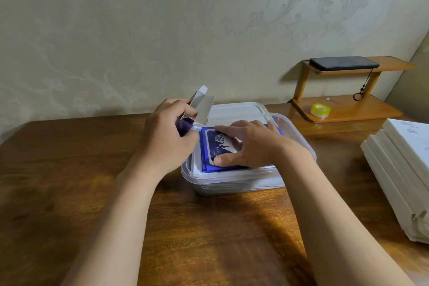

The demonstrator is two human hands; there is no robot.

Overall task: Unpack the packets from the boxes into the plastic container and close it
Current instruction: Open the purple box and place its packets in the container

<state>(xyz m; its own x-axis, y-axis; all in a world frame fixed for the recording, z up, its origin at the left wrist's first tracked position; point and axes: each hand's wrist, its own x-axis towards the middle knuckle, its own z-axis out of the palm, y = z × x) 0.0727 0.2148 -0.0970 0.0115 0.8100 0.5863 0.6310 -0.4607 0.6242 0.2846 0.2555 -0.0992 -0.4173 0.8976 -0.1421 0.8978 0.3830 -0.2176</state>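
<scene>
A clear plastic container (234, 181) stands on the wooden table, filled with blue packets (209, 146). My right hand (250, 144) lies flat on the top packet inside it, fingers spread, thumb at the packet's near edge. My left hand (167, 132) grips a small purple box (199, 107) with its grey flaps open, just left of the container's far left corner. The container's clear lid (239, 109) lies behind it, partly hidden by the box and the container.
A wooden two-tier stand (348, 109) at the back right carries a black phone (343, 63) on top and a yellow tape roll (320, 110) below. A stack of white books or papers (399, 169) sits at the right edge. A wall stands close behind the table.
</scene>
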